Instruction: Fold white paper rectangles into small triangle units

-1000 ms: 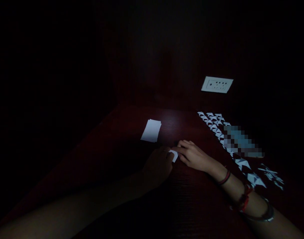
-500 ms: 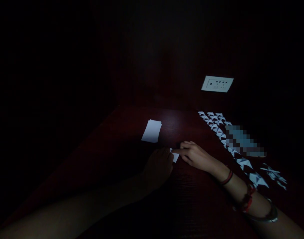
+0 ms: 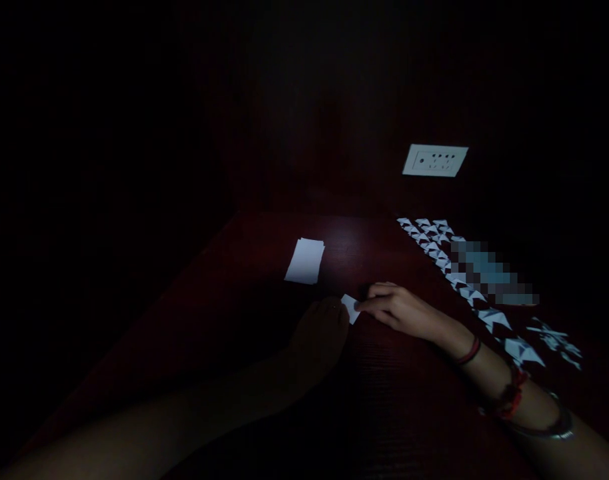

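A small white piece of paper (image 3: pixel 351 309) lies on the dark red table between my two hands. My left hand (image 3: pixel 320 333), in deep shadow, is closed over the paper's left side; its fingertips are hard to make out. At the right edge of the paper, my right hand (image 3: pixel 397 308) pinches with thumb and forefinger, the other fingers curled. Beyond my left hand rests a loose stack of white paper sheets (image 3: pixel 305 261).
Rows of folded white paper pieces (image 3: pixel 437 255) run along the right side. Next to them are a pixelated, unreadable object (image 3: pixel 492 273) and a heap of thin white paper scraps (image 3: pixel 554 341). A white socket plate (image 3: pixel 435 161) is on the dark wall behind.
My right hand has shifted slightly right, its forefinger drawn back from across the paper to the right edge. More of the paper shows. My left hand stays nearly still.
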Available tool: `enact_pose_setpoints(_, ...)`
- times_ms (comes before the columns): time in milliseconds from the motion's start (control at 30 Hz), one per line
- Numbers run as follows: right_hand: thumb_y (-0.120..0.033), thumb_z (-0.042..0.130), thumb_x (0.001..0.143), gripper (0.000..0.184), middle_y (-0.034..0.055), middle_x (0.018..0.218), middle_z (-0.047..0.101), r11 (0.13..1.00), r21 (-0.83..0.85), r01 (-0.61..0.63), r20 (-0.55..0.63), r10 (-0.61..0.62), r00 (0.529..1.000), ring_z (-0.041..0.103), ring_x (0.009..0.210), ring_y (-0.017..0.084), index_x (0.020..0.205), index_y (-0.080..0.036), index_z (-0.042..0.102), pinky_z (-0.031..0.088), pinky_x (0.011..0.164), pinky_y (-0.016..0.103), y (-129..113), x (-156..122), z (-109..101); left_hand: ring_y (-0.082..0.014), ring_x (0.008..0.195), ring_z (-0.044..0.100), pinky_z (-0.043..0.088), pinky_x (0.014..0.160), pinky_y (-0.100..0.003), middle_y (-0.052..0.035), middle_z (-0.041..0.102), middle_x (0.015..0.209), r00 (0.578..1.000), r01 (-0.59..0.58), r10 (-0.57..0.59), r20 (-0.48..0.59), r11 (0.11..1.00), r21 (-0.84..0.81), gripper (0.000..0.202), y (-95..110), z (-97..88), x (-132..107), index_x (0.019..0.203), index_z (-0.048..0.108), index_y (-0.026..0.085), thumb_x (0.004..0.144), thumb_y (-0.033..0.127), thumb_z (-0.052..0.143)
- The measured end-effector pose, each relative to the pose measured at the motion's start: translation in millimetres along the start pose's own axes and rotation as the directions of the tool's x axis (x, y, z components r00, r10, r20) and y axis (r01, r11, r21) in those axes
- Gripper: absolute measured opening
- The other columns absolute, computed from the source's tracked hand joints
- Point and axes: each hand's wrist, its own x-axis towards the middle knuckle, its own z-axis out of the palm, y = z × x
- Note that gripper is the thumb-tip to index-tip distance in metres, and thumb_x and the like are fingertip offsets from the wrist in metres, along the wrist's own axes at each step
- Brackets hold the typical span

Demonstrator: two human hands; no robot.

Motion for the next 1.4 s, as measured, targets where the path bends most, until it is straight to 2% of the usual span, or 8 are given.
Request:
enact_pose_setpoints(133, -0.024, 0.044, 0.083, 0.024, 0.0037, 0.085, 0.054, 0.993, 0.082, -0.09, -0.065, 0.095, 0.993, 0.051, 0.077, 0.012, 0.102, -0.02, 0.057, 0.041, 0.07, 0.024, 2.0, -2.2, 0.9, -0.0247, 0.089, 0.05, 0.04, 0.074, -0.037, -0.0155, 0.052, 0.097, 1.0, 0.008, -0.009, -0.014, 1.0, -0.019, 0.027, -0.3, 3.1, 0.9, 0.103, 0.05, 0.005, 0.078, 0.007, 0.037)
enact_pose_setpoints(267, -0.033, 0.05, 0.078, 0.025, 0.0046, 0.084, 0.054, 0.989, 0.046, -0.137, -0.099, 0.141, 0.985, 0.052, 0.079, 0.015, 0.097, -0.018, 0.06, 0.042, 0.072, 0.027, 4.4, -1.4, 3.9, -0.0224, 0.087, 0.051, 0.041, 0.072, -0.035, -0.0132, 0.051, 0.099, 0.998, -0.001, -0.006, -0.055, 0.993, -0.117, 0.027, 0.8, 8.1, 1.4, 0.104, 0.05, 0.009, 0.081, 0.009, 0.035)
enact_pose_setpoints(400, -0.031, 0.05, 0.078, 0.025, 0.0047, 0.085, 0.055, 0.987, 0.052, -0.154, -0.112, 0.159, 0.981, 0.052, 0.08, 0.015, 0.099, -0.019, 0.059, 0.042, 0.073, 0.028, 4.3, 0.5, 5.5, -0.0235, 0.107, 0.04, 0.036, 0.084, -0.036, -0.0126, 0.042, 0.118, 0.995, -0.034, 0.015, -0.099, 0.981, -0.189, 0.028, -0.9, 11.0, 0.9, 0.108, 0.047, 0.012, 0.082, 0.011, 0.035)
enact_pose_setpoints(533, -0.027, 0.05, 0.079, 0.022, 0.0044, 0.084, 0.055, 0.979, 0.121, -0.162, -0.114, 0.176, 0.978, 0.053, 0.078, 0.014, 0.097, -0.019, 0.06, 0.043, 0.07, 0.026, 1.8, 1.4, 5.0, -0.0236, 0.115, 0.033, 0.03, 0.091, -0.039, -0.0113, 0.043, 0.12, 0.995, -0.087, 0.075, -0.069, 0.979, -0.187, 0.029, -3.9, 10.9, 0.3, 0.111, 0.044, 0.011, 0.084, 0.012, 0.034)
enact_pose_setpoints(733, -0.034, 0.057, 0.073, 0.034, 0.0046, 0.086, 0.054, 0.974, 0.169, -0.15, -0.081, 0.165, 0.983, 0.052, 0.081, 0.015, 0.103, -0.018, 0.056, 0.043, 0.072, 0.027, 0.6, 0.9, 5.2, -0.0215, 0.104, 0.042, 0.033, 0.088, -0.037, -0.0098, 0.05, 0.108, 0.994, -0.093, 0.081, -0.069, 0.976, -0.197, 0.024, -4.2, 9.5, -0.5, 0.103, 0.048, 0.011, 0.083, 0.011, 0.035)
enact_pose_setpoints(967, -0.034, 0.053, 0.076, 0.029, 0.0053, 0.088, 0.053, 0.984, 0.107, -0.142, -0.105, 0.153, 0.983, 0.051, 0.084, 0.016, 0.099, -0.018, 0.058, 0.042, 0.075, 0.028, -3.3, -0.7, 2.2, -0.0232, 0.096, 0.044, 0.037, 0.081, -0.037, -0.0117, 0.046, 0.107, 0.999, -0.041, 0.037, -0.025, 0.983, -0.181, 0.031, -2.7, 7.1, -0.2, 0.11, 0.045, 0.011, 0.08, 0.013, 0.039)
enact_pose_setpoints(1133, -0.038, 0.053, 0.075, 0.032, 0.0055, 0.091, 0.054, 0.991, 0.049, -0.127, -0.071, 0.13, 0.989, 0.052, 0.085, 0.017, 0.099, -0.019, 0.059, 0.041, 0.078, 0.031, -3.4, -1.8, 2.2, -0.0198, 0.088, 0.047, 0.038, 0.079, -0.035, -0.0105, 0.047, 0.103, 1.0, -0.001, 0.004, 0.012, 0.967, -0.256, 0.023, -1.4, 3.7, 0.5, 0.1, 0.049, 0.011, 0.08, 0.011, 0.039)
enact_pose_setpoints(1400, -0.04, 0.055, 0.073, 0.036, 0.0055, 0.092, 0.055, 0.995, -0.019, -0.096, -0.054, 0.094, 0.994, 0.052, 0.085, 0.017, 0.102, -0.02, 0.058, 0.04, 0.078, 0.032, -4.7, -2.9, -0.2, -0.0214, 0.101, 0.043, 0.037, 0.083, -0.036, -0.0082, 0.045, 0.11, 0.996, -0.056, 0.035, -0.078, 0.956, -0.288, 0.019, -3.6, 7.2, -1.2, 0.097, 0.049, 0.016, 0.079, 0.014, 0.043)
